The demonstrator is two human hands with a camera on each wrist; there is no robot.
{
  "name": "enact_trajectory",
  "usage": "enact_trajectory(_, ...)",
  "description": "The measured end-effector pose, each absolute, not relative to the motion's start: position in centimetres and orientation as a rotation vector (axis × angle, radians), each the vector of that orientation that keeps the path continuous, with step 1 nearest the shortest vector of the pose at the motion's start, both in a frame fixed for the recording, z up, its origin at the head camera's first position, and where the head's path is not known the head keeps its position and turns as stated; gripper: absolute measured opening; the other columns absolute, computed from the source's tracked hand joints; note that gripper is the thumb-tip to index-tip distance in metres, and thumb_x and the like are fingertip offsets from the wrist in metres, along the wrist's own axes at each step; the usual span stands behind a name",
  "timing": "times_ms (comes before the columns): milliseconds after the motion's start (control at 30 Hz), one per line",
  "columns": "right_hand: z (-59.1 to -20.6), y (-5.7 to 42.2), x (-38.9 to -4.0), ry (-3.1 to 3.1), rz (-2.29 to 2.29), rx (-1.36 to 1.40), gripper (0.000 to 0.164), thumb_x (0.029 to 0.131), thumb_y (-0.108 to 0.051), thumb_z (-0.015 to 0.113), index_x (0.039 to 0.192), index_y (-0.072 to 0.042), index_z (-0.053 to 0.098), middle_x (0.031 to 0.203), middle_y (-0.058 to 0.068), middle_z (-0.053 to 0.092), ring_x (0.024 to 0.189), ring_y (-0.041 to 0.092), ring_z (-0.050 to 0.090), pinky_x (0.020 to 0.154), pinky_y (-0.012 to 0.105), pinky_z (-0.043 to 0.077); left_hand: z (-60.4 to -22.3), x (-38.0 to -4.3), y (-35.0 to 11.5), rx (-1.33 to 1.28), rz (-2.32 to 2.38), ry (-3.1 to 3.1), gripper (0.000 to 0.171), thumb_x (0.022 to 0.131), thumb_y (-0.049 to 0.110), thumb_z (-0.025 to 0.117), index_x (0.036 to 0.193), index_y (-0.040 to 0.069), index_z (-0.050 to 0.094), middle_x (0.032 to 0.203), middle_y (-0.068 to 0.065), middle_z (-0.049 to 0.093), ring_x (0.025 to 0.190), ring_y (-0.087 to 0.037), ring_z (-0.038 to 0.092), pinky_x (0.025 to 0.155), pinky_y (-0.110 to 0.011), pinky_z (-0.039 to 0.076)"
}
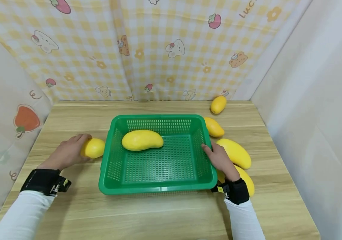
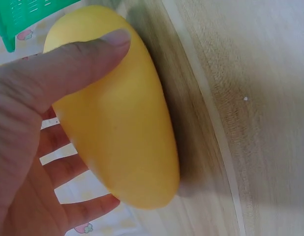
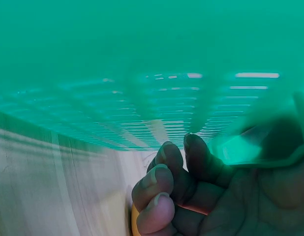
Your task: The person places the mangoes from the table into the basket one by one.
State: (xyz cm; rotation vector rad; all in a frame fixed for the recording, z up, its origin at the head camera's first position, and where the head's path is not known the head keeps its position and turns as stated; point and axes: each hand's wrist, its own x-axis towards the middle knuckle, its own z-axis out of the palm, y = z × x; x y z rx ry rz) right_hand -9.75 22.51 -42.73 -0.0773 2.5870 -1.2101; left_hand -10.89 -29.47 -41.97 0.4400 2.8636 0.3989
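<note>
My left hand point(image 1: 70, 151) grips a yellow mango point(image 1: 94, 148) just left of the green plastic basket point(image 1: 158, 190). In the left wrist view, the thumb presses across the mango's upper part and the other fingers reach round its far side. My right hand point(image 1: 220, 158) holds the basket's right rim, its thumb over the edge. Curled fingers point(image 3: 152, 187) show close to the slotted outer wall in the right wrist view. Inside the basket, toward its back left, another yellow mango point(image 1: 142, 140) lies on its side.
Several more mangoes lie right of the basket, among them a large one point(image 1: 235, 153), one partly under my right wrist point(image 1: 247, 180), a smaller one point(image 1: 214, 127) by the rim and a small one point(image 1: 218, 105) farther back. A checked curtain point(image 1: 158, 66) closes off the wooden table's point(image 1: 134, 216) back.
</note>
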Motion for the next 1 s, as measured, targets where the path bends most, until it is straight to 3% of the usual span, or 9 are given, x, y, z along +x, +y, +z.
enact_trajectory(433, -42.72, 22.46, -9.74, 2.585, -1.211, -0.077, 0.047, 0.102, -0.04, 0.039, 0.124, -0.001, 0.052, 0.102, 0.016, 0.065, 0.081, 0.022, 0.064, 0.072, 0.038, 0.052, -41.55, -10.51, -29.69, 0.474, 0.348, 2.819, 0.082, 0.07, 0.022, 0.081, 0.138, -0.003, 0.041, 0.125, -0.027, 0.046, 0.109, -0.049, 0.043, 0.081, -0.069, 0.035)
enact_trajectory(1000, -42.76, 22.47, -9.83, 2.549, -1.265, -0.066, 0.046, 0.102, -0.039, 0.04, 0.122, 0.0, 0.053, 0.099, 0.016, 0.066, 0.077, 0.021, 0.065, 0.068, 0.036, 0.053, -42.0, -10.48, -29.47, 0.433, 0.417, 2.826, 0.082, 0.068, 0.027, 0.082, 0.131, -0.009, 0.043, 0.117, -0.031, 0.051, 0.098, -0.042, 0.052, 0.08, -0.059, 0.045)
